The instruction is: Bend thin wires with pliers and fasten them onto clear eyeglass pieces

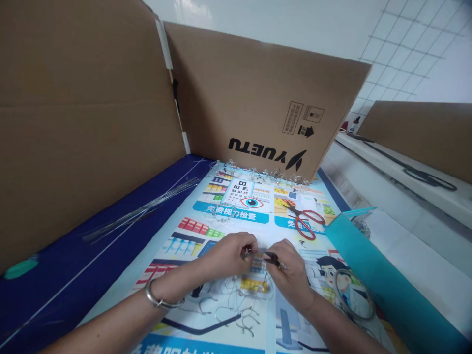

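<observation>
My left hand (230, 255) and my right hand (289, 278) meet above a printed poster (236, 201) with an eye chart on it. A thin wire piece (249, 253) is pinched in my left fingertips. My right hand grips small black pliers (272, 258), whose tip is at that wire. Several bent wire pieces (236, 307) lie on the poster just below my hands. A metal bangle (158, 297) circles my left wrist. Red-handled scissors (304, 221) lie on the poster beyond my right hand.
Cardboard panels (258, 98) stand along the far and left sides. Long straight wires (140, 211) lie on dark blue cloth (55, 236) at left. A wire loop (354, 295) rests on the poster's right side, beside a teal folded sheet (379, 275). A black cable (424, 172) lies on a white ledge.
</observation>
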The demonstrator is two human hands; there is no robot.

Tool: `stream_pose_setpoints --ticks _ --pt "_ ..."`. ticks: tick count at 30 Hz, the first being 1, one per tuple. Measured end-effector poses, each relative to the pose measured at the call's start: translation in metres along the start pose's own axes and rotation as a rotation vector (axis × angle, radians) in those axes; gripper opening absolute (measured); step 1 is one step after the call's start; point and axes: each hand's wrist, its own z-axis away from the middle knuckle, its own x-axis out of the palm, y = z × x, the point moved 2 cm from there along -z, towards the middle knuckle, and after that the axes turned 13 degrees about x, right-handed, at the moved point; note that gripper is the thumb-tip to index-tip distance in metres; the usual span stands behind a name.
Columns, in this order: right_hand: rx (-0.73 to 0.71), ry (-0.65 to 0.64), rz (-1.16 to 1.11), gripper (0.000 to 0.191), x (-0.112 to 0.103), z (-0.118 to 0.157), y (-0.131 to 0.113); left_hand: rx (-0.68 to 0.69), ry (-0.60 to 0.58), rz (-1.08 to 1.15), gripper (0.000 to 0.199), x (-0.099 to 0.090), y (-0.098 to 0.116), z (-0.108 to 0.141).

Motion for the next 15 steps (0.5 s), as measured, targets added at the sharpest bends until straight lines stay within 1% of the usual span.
stream_pose_setpoints --ticks 3,8,15 --pt "-0.008 0.027 -0.001 0.01 -0.0001 -0.0008 -0.0004 0.014 -0.003 0.0 0.018 -0.0001 0.0017 -0.0001" --pt "-0.022 0.02 -0.016 0.012 0.0005 -0.0011 -0.001 0.052 -0.005 0.007 0.018 0.0011 0.003 -0.0005" --pt "0.011 0.036 -0.019 0.009 -0.0023 0.0002 -0.0007 0.02 -0.022 0.022 0.015 0.0023 0.002 -0.0003"
